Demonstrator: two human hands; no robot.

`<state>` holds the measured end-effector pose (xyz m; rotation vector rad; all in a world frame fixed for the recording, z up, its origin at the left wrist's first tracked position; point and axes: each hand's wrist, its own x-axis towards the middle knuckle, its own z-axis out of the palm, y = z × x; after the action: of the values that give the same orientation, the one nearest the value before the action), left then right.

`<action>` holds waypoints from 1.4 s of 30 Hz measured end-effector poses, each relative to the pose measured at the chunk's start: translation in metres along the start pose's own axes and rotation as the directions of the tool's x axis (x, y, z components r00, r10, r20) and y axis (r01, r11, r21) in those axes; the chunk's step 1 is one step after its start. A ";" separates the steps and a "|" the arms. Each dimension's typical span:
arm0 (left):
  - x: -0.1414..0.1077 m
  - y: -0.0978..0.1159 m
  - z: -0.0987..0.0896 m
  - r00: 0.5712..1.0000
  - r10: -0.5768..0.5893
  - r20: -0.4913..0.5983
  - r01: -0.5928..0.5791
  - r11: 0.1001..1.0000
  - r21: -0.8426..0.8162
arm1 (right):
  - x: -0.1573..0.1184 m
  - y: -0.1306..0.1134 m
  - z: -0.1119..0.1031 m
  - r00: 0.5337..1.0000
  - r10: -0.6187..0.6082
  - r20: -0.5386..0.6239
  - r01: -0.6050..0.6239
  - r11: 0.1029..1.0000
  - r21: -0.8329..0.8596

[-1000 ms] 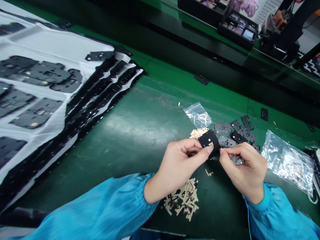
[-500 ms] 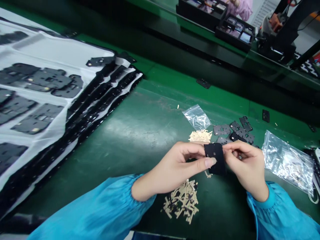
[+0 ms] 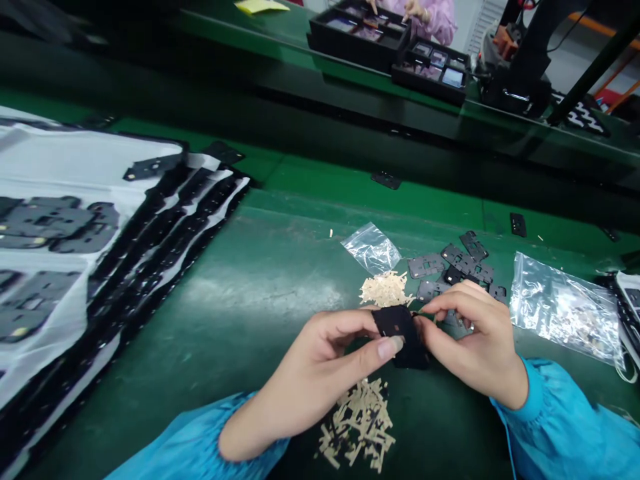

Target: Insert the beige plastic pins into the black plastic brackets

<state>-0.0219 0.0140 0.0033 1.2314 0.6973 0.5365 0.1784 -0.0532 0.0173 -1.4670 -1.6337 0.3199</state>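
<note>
My left hand [image 3: 320,373] grips a thin black plate [image 3: 403,337] between thumb and fingers, thumb flat across its face. At the plate's right edge, my right hand [image 3: 473,340] is closed in a pinch; a tiny thin piece seems to show between the fingertips, too small to name. Just beyond the plate lies a pile of small pale strips [image 3: 385,288]. A looser heap of beige strips with dark bits [image 3: 363,427] is on the table below my left hand. Several black plates with cutouts [image 3: 463,260] lie scattered behind my right hand, which partly covers them.
On the left, stacked white-lined trays [image 3: 75,143] hold dark plates. A small clear bag [image 3: 373,248] lies behind the pale pile, a larger filled one [image 3: 565,310] at right. Across a dark raised ledge, a person's hands [image 3: 415,10] are at black compartment boxes [image 3: 360,33].
The view has shifted, bringing more of the far bench into sight. My right fingertips have drawn slightly away from the black plate's edge; my left hand still holds the plate, now more tilted.
</note>
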 end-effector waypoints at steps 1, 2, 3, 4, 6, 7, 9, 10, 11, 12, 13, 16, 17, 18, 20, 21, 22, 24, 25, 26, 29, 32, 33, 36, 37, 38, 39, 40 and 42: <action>0.000 0.001 0.000 1.000 0.006 0.001 -0.006 1.000 0.003 | 0.001 -0.001 -0.001 0.999 0.022 0.028 -0.023 0.999 0.024; 0.001 0.001 0.000 1.000 0.008 0.004 -0.008 1.000 0.006 | 0.002 -0.002 -0.002 0.998 0.041 0.052 -0.043 0.998 0.043; 0.001 0.002 0.000 1.000 0.011 0.006 -0.011 1.000 0.011 | 0.003 -0.003 -0.003 0.995 0.059 0.075 -0.063 0.997 0.054; 0.001 0.002 0.000 1.000 0.011 0.007 -0.012 1.000 0.016 | 0.004 -0.003 -0.004 0.993 0.073 0.093 -0.079 0.995 0.060; 0.001 0.004 0.000 1.000 0.003 0.009 -0.003 0.999 0.034 | 0.005 -0.005 -0.006 0.986 0.101 0.130 -0.110 0.992 0.063; 0.001 0.004 0.000 1.000 -0.007 0.010 0.006 0.999 0.044 | 0.005 -0.005 -0.006 0.982 0.118 0.149 -0.128 0.990 0.062; 0.002 0.004 0.000 1.000 -0.018 0.018 0.017 0.998 0.053 | 0.006 -0.006 -0.007 0.971 0.150 0.184 -0.162 0.985 0.052; 0.002 0.004 0.000 0.999 -0.022 0.024 0.021 0.998 0.052 | 0.006 -0.006 -0.007 0.966 0.162 0.200 -0.175 0.983 0.049; 0.002 0.004 0.000 0.999 -0.023 0.029 0.022 0.999 0.048 | 0.006 -0.007 -0.007 0.962 0.168 0.214 -0.182 0.982 0.048; 0.001 0.003 -0.001 0.999 -0.023 0.031 0.021 0.999 0.043 | 0.007 -0.007 -0.008 0.959 0.168 0.228 -0.184 0.982 0.049; 0.001 0.003 -0.002 0.999 -0.024 0.035 0.023 0.999 0.039 | 0.007 -0.006 -0.008 0.957 0.165 0.240 -0.183 0.982 0.053; 0.001 0.001 -0.003 0.999 -0.035 0.036 0.034 0.999 0.028 | 0.007 -0.006 -0.010 0.948 0.153 0.279 -0.178 0.982 0.066; 0.001 0.001 -0.004 0.999 -0.037 0.037 0.037 0.999 0.019 | 0.008 -0.005 -0.011 0.944 0.152 0.293 -0.179 0.981 0.068; 0.001 0.002 -0.004 0.998 -0.041 0.039 0.040 0.999 0.009 | 0.008 -0.005 -0.012 0.939 0.152 0.308 -0.181 0.981 0.069; 0.001 0.004 -0.004 0.997 -0.051 0.050 0.052 0.999 -0.014 | 0.008 -0.005 -0.014 0.931 0.142 0.336 -0.176 0.982 0.072; 0.002 0.005 -0.003 0.996 -0.062 0.058 0.064 0.998 -0.025 | 0.008 -0.004 -0.015 0.928 0.132 0.347 -0.168 0.983 0.075; 0.003 0.007 -0.003 0.995 -0.076 0.067 0.079 0.996 -0.037 | 0.009 -0.004 -0.015 0.926 0.122 0.358 -0.159 0.984 0.077; 0.004 0.010 -0.003 0.991 -0.106 0.083 0.112 0.992 -0.063 | 0.009 -0.005 -0.017 0.922 0.102 0.373 -0.140 0.987 0.078; 0.005 0.012 -0.002 0.988 -0.120 0.092 0.127 0.989 -0.075 | 0.009 -0.005 -0.017 0.920 0.093 0.380 -0.131 0.988 0.076; 0.005 0.013 -0.002 0.986 -0.133 0.097 0.142 0.986 -0.085 | 0.010 -0.005 -0.017 0.918 0.087 0.387 -0.125 0.990 0.072; 0.005 0.012 -0.003 0.982 -0.159 0.102 0.169 0.981 -0.091 | 0.010 -0.006 -0.018 0.911 0.077 0.406 -0.111 0.992 0.062; 0.005 0.009 -0.004 0.978 -0.168 0.123 0.178 0.981 -0.079 | 0.010 -0.008 -0.018 0.906 0.070 0.418 -0.105 0.993 0.061; 0.005 0.008 -0.005 0.976 -0.171 0.132 0.182 0.980 -0.077 | 0.011 -0.008 -0.018 0.905 0.071 0.420 -0.106 0.992 0.061; 0.006 0.005 -0.006 0.978 -0.175 0.111 0.184 0.980 -0.079 | 0.012 -0.008 -0.019 0.901 0.107 0.421 -0.156 0.984 0.085; 0.006 0.004 -0.007 0.983 -0.166 0.081 0.172 0.982 -0.076 | 0.012 -0.008 -0.019 0.898 0.140 0.416 -0.198 0.975 0.099; 0.007 0.003 -0.007 0.988 -0.151 0.034 0.153 0.986 -0.066 | 0.012 -0.007 -0.020 0.893 0.187 0.408 -0.254 0.960 0.115; 0.008 0.002 -0.007 0.991 -0.130 -0.030 0.129 0.991 -0.045 | 0.013 -0.007 -0.020 0.884 0.245 0.399 -0.320 0.938 0.133; 0.009 0.000 -0.007 0.989 -0.099 -0.109 0.098 0.995 -0.009 | 0.013 -0.006 -0.020 0.868 0.307 0.390 -0.390 0.908 0.154; 0.009 -0.002 -0.005 0.965 0.005 -0.264 0.026 0.993 0.115 | 0.014 -0.004 -0.020 0.828 0.416 0.375 -0.513 0.832 0.211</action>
<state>-0.0194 0.0235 -0.0014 1.2773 0.9711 0.6661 0.1920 -0.0485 0.0373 -1.6191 -1.3508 1.0920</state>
